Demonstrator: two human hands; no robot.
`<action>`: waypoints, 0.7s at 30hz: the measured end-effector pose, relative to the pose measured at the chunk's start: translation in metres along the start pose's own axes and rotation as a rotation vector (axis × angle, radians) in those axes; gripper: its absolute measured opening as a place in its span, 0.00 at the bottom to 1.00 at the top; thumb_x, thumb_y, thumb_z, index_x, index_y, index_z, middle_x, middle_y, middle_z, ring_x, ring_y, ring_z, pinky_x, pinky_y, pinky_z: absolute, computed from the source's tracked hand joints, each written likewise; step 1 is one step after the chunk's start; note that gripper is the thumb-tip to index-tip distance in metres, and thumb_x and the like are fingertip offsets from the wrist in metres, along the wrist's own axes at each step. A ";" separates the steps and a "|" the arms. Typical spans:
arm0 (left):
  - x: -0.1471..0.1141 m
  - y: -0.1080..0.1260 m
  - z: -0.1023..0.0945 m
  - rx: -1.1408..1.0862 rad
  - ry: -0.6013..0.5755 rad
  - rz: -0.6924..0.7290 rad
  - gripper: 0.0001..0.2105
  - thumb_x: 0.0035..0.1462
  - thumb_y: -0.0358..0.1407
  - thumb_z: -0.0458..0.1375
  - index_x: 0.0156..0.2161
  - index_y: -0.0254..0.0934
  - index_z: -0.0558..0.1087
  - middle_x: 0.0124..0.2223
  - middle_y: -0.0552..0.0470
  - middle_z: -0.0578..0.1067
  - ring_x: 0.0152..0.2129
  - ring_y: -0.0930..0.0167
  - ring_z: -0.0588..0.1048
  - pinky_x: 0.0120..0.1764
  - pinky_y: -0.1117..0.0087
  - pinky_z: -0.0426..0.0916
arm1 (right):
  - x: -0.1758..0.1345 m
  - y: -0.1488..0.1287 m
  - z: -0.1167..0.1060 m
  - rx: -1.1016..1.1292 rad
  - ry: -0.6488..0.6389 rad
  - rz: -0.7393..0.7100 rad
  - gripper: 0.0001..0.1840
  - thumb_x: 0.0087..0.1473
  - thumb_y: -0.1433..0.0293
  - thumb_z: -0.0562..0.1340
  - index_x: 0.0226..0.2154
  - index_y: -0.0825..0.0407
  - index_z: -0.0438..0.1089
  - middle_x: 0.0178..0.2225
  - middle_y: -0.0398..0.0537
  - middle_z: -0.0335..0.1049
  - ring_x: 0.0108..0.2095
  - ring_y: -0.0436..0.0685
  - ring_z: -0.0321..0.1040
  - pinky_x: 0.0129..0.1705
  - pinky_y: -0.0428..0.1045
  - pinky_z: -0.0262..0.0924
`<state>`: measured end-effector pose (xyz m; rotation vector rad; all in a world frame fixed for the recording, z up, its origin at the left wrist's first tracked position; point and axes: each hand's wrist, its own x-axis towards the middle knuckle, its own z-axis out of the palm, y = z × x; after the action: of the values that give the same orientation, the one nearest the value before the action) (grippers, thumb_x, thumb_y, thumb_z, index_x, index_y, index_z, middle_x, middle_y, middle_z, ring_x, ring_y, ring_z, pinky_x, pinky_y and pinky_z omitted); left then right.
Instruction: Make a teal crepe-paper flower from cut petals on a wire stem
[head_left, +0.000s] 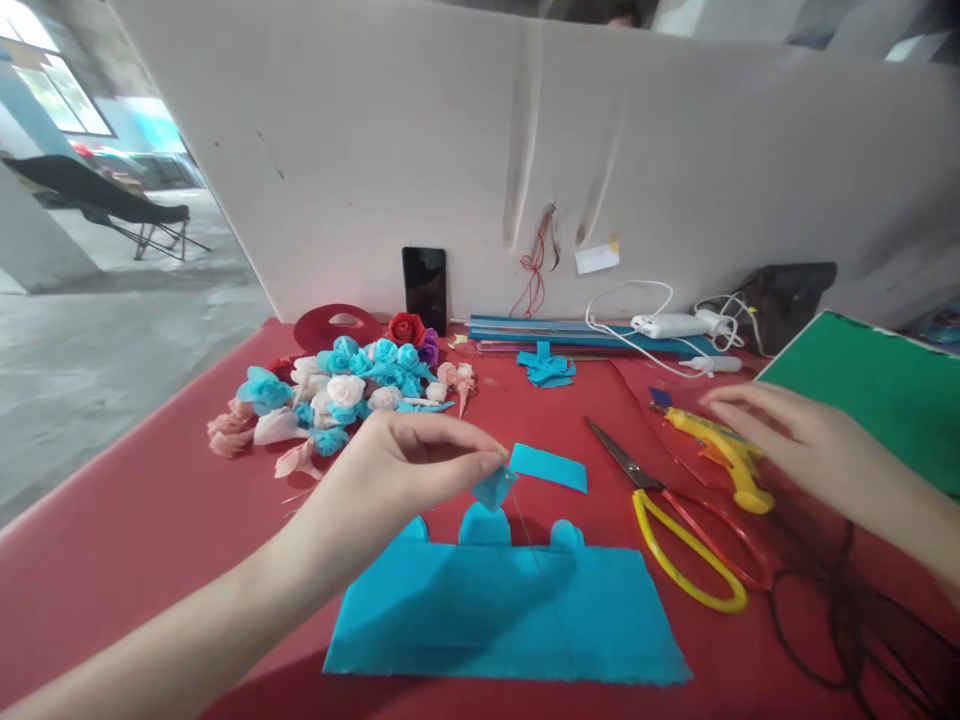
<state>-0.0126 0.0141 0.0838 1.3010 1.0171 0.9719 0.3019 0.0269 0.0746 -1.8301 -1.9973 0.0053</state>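
Note:
My left hand (405,460) pinches a small blue crepe-paper petal (493,488) between thumb and fingertips, above a blue paper sheet (510,620). A thin thread or wire (527,522) hangs from the petal over the sheet. Just beyond the sheet's far edge lie rounded blue petals (484,525) and a blue rectangular strip (549,468). On the right, my right hand (787,425) hovers beside a yellow glue gun (720,450), fingers stretched out and no object visible in them. Scissors (682,535) with yellow and red handles lie between the sheet and the glue gun.
Paper flowers (345,385) in blue, white and pink are heaped at the back left. A phone (425,290) leans on the white panel. Blue scraps (546,366), a white power strip (671,325) and a green board (862,390) sit farther back. Black cable (847,600) coils at right.

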 end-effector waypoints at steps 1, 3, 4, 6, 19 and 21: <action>0.000 0.001 0.001 0.010 -0.016 0.002 0.05 0.46 0.29 0.61 0.23 0.40 0.77 0.22 0.59 0.77 0.20 0.80 0.73 0.25 0.86 0.68 | -0.004 -0.018 -0.003 0.135 -0.090 -0.030 0.12 0.57 0.62 0.51 0.39 0.47 0.66 0.46 0.45 0.66 0.48 0.55 0.62 0.49 0.48 0.56; 0.001 0.003 0.004 0.028 -0.036 0.007 0.04 0.46 0.30 0.62 0.24 0.41 0.77 0.23 0.59 0.77 0.20 0.80 0.73 0.25 0.86 0.68 | -0.014 -0.054 -0.006 0.374 -0.238 -0.128 0.14 0.58 0.60 0.50 0.47 0.40 0.61 0.52 0.38 0.60 0.54 0.51 0.54 0.53 0.45 0.54; 0.001 0.005 0.005 0.035 -0.044 0.014 0.04 0.46 0.31 0.62 0.24 0.41 0.77 0.23 0.60 0.77 0.21 0.80 0.72 0.24 0.87 0.67 | -0.018 -0.070 -0.007 0.436 -0.292 -0.193 0.16 0.59 0.60 0.50 0.49 0.37 0.59 0.54 0.34 0.58 0.55 0.50 0.53 0.54 0.45 0.53; 0.000 0.007 0.008 0.054 -0.066 0.014 0.03 0.45 0.32 0.62 0.24 0.43 0.77 0.24 0.61 0.77 0.21 0.81 0.72 0.23 0.87 0.66 | -0.024 -0.094 -0.005 0.480 -0.382 -0.250 0.20 0.59 0.60 0.51 0.53 0.32 0.53 0.56 0.31 0.53 0.57 0.51 0.50 0.54 0.46 0.54; -0.004 0.010 0.013 -0.025 -0.108 -0.054 0.04 0.44 0.30 0.63 0.23 0.41 0.77 0.22 0.61 0.76 0.19 0.81 0.71 0.22 0.87 0.65 | -0.019 -0.115 -0.011 0.864 -0.535 -0.211 0.10 0.57 0.65 0.55 0.26 0.48 0.67 0.24 0.37 0.66 0.26 0.45 0.63 0.26 0.38 0.58; -0.004 0.009 0.014 -0.064 -0.108 -0.063 0.04 0.44 0.30 0.63 0.22 0.41 0.77 0.23 0.61 0.76 0.19 0.81 0.72 0.22 0.87 0.66 | -0.016 -0.105 -0.012 0.894 -0.403 -0.221 0.14 0.56 0.60 0.54 0.23 0.48 0.64 0.23 0.38 0.64 0.25 0.47 0.62 0.27 0.41 0.59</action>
<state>-0.0001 0.0070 0.0930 1.2482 0.9310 0.8703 0.2060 -0.0052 0.1103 -1.0713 -1.9377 1.0836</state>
